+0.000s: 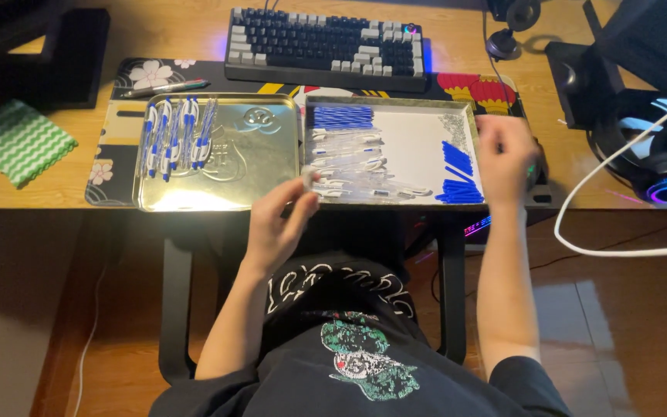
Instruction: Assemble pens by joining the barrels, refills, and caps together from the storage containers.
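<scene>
Now two trays (272, 197) lie side by side; left hand (278, 225) pinches a clear barrel (308, 179), right hand's (503, 158) grip unclear.

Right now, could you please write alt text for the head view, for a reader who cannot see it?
A seated person's left hand holds a clear pen barrel at the front edge of a metal tray of clear barrels and blue pen parts, which the right hand reaches over. A second tray holds assembled pens; a keyboard sits behind.
</scene>
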